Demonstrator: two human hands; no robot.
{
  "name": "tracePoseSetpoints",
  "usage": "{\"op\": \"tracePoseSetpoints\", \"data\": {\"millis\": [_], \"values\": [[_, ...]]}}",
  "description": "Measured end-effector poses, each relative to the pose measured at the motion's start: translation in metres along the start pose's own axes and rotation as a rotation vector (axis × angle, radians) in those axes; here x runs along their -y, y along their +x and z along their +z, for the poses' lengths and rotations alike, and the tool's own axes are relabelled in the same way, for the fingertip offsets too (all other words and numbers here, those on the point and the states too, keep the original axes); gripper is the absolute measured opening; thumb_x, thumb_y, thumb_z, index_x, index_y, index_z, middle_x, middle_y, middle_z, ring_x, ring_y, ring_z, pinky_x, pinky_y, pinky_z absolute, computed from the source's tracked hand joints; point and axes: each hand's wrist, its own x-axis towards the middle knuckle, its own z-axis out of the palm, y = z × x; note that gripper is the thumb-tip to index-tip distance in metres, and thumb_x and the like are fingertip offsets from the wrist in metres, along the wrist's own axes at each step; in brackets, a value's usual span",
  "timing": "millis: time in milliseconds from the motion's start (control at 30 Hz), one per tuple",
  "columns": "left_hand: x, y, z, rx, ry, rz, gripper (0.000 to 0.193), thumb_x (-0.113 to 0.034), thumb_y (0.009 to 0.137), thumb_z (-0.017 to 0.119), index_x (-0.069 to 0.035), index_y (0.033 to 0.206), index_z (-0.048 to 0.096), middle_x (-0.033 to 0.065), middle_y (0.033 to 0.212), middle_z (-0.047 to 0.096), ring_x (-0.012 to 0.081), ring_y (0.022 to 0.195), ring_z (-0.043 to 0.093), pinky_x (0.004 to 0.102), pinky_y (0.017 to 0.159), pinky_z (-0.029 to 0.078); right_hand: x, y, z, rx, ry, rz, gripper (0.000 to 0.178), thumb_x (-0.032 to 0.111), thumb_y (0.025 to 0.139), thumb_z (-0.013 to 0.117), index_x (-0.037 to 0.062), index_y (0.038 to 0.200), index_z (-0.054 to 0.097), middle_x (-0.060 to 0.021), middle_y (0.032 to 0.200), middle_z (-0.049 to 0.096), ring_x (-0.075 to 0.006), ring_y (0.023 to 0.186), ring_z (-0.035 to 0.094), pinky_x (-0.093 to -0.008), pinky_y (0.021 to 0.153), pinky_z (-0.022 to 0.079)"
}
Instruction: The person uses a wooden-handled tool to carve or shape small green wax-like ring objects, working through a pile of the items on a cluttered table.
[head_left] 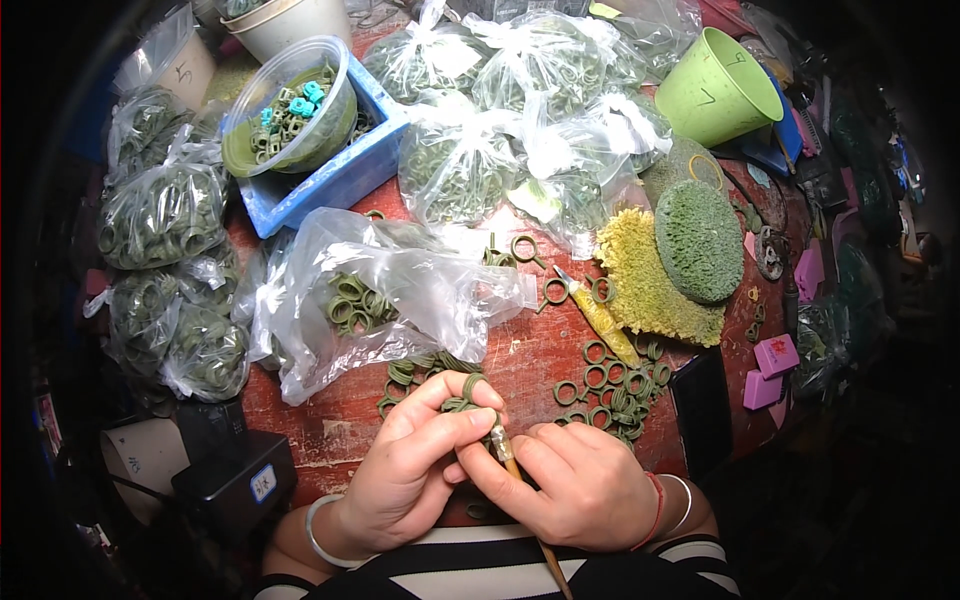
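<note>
My left hand pinches a dark green ring between thumb and fingers. More green shows at the fingertips, but I cannot tell whether it is a second ring. My right hand is closed around a slim wooden-handled tool. Its metal end meets the left fingertips at the ring, and the tip itself is hidden. The handle runs down between my forearms. Just beyond the left hand lies a heap of green rings. A larger scatter of loose green rings lies past the right hand.
An opened clear bag of rings lies ahead, with tied bags behind. A blue crate holds a clear tub. A yellow-handled pointed tool rests by a yellow sponge. A black phone-like slab lies right.
</note>
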Motion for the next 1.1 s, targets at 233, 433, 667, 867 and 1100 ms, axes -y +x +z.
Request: {"op": "tracePoseSetpoints", "data": {"millis": [233,433,667,867,1100], "values": [[0.000,0.000,0.000,0.000,-0.003,-0.001,0.014,-0.007,0.094,0.057,-0.004,0.107,0.054,0.0023,0.091,0.060,0.0017,0.066,0.047,0.0159,0.055,0.035,0.000,0.000,0.000,-0.007,-0.003,0.000,0.034,0.015,0.079,0.058,0.0061,0.112,0.064,0.0015,0.068,0.044,-0.0103,0.058,0.048,-0.0242,0.050,0.035],[0.000,0.000,0.000,0.002,-0.010,-0.001,0.015,-0.006,0.094,0.057,-0.004,0.108,0.054,0.0035,0.093,0.061,0.0018,0.066,0.047,0.0163,0.055,0.036,0.000,-0.001,0.001,-0.015,0.000,-0.004,0.034,0.015,0.079,0.059,0.0063,0.112,0.064,0.0018,0.068,0.044,-0.0100,0.058,0.047,-0.0238,0.050,0.035],[-0.001,-0.002,0.002,-0.005,-0.001,-0.013,0.015,-0.005,0.093,0.057,-0.005,0.108,0.054,0.0026,0.091,0.061,0.0018,0.066,0.047,0.0166,0.056,0.036,0.001,-0.001,-0.001,-0.007,0.004,-0.006,0.035,0.014,0.080,0.059,0.0061,0.113,0.064,0.0015,0.068,0.045,-0.0102,0.058,0.048,-0.0238,0.050,0.036],[-0.001,-0.003,0.002,-0.014,0.017,-0.002,0.014,-0.005,0.093,0.056,-0.005,0.107,0.054,0.0005,0.086,0.058,0.0015,0.065,0.046,0.0165,0.055,0.035,0.001,0.001,-0.005,0.002,0.006,-0.009,0.035,0.014,0.080,0.058,0.0065,0.113,0.064,0.0014,0.068,0.045,-0.0107,0.058,0.047,-0.0236,0.050,0.036],[-0.003,-0.002,0.004,-0.007,0.028,-0.004,0.014,-0.006,0.093,0.056,-0.005,0.107,0.054,-0.0008,0.083,0.057,0.0014,0.064,0.044,0.0164,0.055,0.034,0.002,0.001,-0.010,0.090,-0.008,0.024,0.039,0.016,0.077,0.062,0.0096,0.116,0.065,-0.0022,0.075,0.053,-0.0129,0.064,0.057,-0.0247,0.052,0.043]]}}
